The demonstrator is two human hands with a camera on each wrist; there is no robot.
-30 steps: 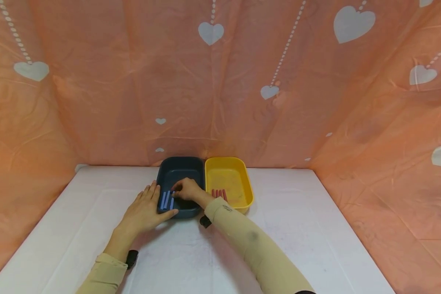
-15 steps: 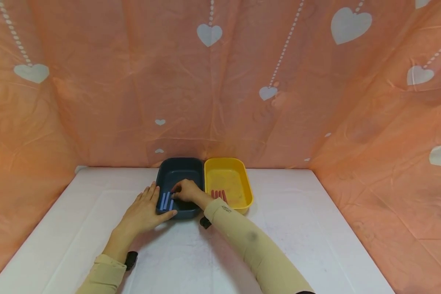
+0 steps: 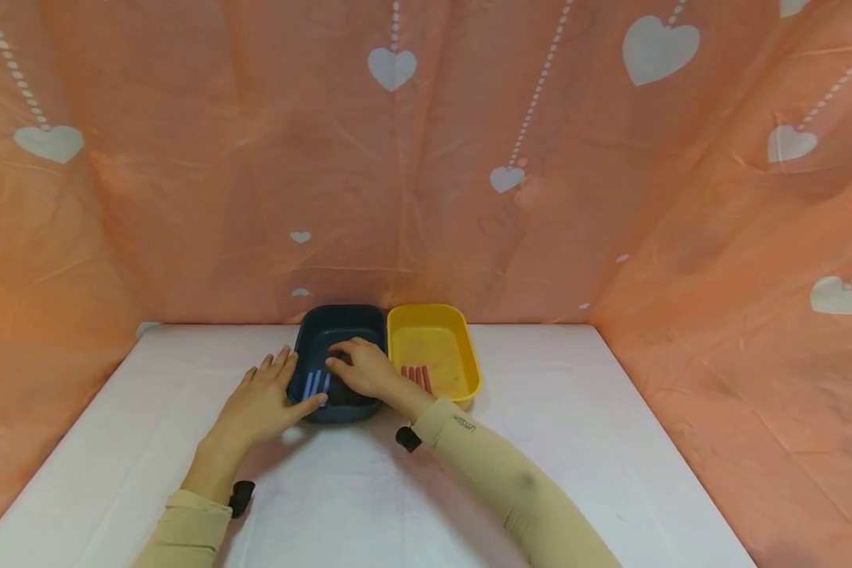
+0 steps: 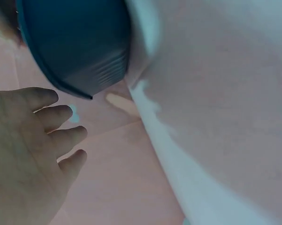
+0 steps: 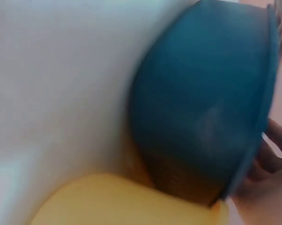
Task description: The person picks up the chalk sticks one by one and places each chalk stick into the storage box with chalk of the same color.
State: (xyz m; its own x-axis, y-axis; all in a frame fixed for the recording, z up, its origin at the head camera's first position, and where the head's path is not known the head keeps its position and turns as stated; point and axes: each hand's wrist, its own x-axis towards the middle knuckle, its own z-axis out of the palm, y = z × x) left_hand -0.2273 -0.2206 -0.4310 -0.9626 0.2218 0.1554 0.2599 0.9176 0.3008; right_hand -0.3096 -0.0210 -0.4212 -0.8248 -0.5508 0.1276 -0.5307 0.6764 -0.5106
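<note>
Several short blue sticks, much like chalk point(image 3: 316, 383), lie side by side at the front left of a dark blue tray point(image 3: 344, 412). My left hand point(image 3: 263, 402) rests at the tray's left front corner, fingers straight along the left side and thumb across the front rim. In the left wrist view, the fingers of that hand point(image 4: 33, 136) are spread beside the tray wall. Reaching into the tray from the right, my right hand point(image 3: 365, 369) has its thumb and forefinger parted, with nothing between them, just right of the blue sticks.
A yellow tray point(image 3: 472, 363) stands against the blue one's right side. Several red sticks point(image 3: 416, 377) lie in its front left part, partly behind my right wrist. Orange cloth with hearts point(image 3: 426, 197) hangs around the white table point(image 3: 539, 426).
My right thumb and forefinger have come apart and drawn off the rightmost blue stick, which now lies alongside the others. My left hand keeps its place at the tray; the head view has shifted slightly.
</note>
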